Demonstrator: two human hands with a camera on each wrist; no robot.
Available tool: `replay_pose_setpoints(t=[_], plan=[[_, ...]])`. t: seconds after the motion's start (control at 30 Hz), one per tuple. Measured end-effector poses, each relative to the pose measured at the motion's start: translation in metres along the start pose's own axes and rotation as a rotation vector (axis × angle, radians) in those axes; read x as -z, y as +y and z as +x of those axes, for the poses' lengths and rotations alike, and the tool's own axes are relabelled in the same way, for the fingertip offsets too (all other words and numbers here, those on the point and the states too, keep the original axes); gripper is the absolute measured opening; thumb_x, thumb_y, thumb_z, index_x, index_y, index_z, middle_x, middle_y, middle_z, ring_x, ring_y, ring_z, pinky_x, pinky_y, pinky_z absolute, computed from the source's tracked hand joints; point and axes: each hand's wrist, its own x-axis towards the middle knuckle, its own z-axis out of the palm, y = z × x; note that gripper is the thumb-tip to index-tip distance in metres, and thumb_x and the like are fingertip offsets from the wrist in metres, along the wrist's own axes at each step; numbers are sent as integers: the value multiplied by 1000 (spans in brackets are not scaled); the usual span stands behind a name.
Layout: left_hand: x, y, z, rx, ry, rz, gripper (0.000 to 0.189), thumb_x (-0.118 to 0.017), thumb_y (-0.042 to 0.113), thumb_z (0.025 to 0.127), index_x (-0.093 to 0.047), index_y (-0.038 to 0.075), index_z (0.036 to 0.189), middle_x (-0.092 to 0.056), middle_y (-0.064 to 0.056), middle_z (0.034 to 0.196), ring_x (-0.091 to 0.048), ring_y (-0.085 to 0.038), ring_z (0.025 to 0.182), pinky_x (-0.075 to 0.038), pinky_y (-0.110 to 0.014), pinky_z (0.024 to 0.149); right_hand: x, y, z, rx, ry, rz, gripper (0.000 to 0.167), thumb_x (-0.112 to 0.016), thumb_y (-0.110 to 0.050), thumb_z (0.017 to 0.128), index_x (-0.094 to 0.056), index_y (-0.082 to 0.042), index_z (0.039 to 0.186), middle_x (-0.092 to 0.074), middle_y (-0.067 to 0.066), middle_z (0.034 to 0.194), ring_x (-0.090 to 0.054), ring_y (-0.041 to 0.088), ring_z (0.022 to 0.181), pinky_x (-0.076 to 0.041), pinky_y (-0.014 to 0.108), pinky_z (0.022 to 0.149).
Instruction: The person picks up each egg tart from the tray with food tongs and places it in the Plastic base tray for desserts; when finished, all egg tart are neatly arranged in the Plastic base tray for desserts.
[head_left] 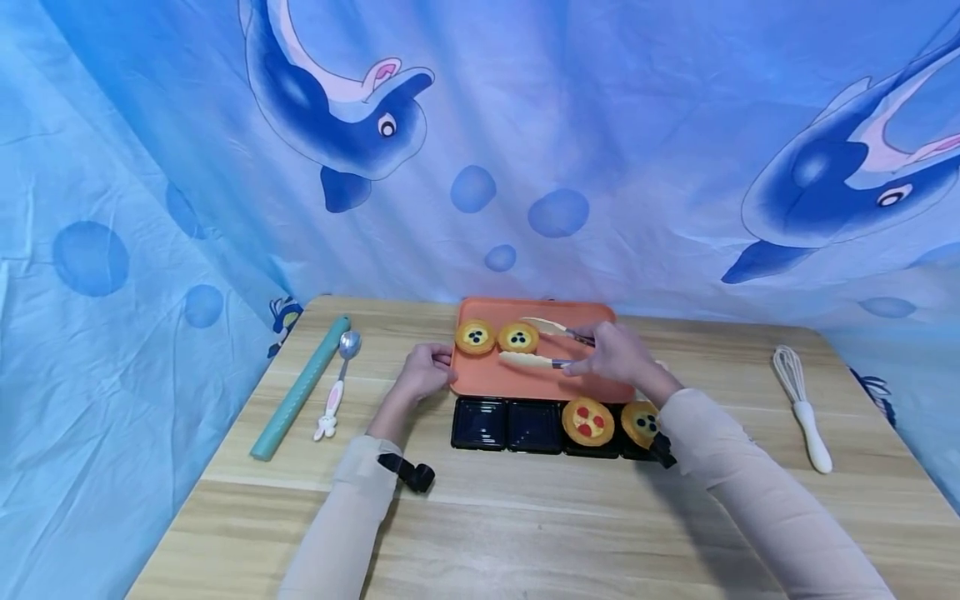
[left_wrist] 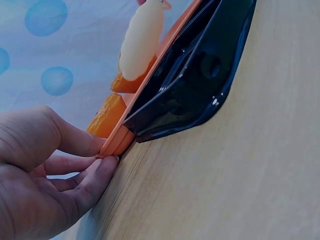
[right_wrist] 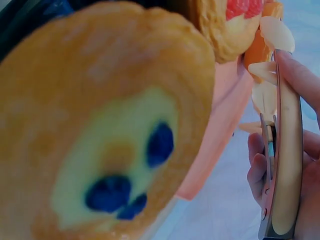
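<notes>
My left hand (head_left: 426, 371) pinches the left edge of an orange tray (head_left: 480, 382) between thumb and fingers, as the left wrist view shows close up. In my right hand (head_left: 618, 357) is a pair of tongs (head_left: 528, 360) with pale scalloped tips. The tips are spread, one behind and one in front of an egg tart with dark berries (head_left: 518, 337) on the tray. A similar berry tart (head_left: 476, 337) sits to its left, by the tray's corner. Large in the right wrist view is another berry tart (right_wrist: 115, 150), close below the wrist.
A black four-part container (head_left: 480, 423) lies along the tray's near edge; a tart with red fruit (head_left: 588, 422) and a berry tart (head_left: 639, 423) occupy its right compartments. Left are a teal rolling pin (head_left: 300, 392) and a rabbit-handled spoon (head_left: 333, 398). A whisk (head_left: 806, 417) lies far right.
</notes>
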Motion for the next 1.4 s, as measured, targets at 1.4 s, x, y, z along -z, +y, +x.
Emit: replay_pose_setpoints(t=[1.4], plan=[[-3, 0, 0, -13, 20, 69, 47, -66, -12, 77, -59, -9, 123, -61, -18, 105, -61, -27, 92, -55, -33, 77, 38, -15, -56, 91, 41, -57, 66, -83, -36, 80, -61, -7, 136, -68, 9, 81, -26, 12, 46, -27, 28, 44]])
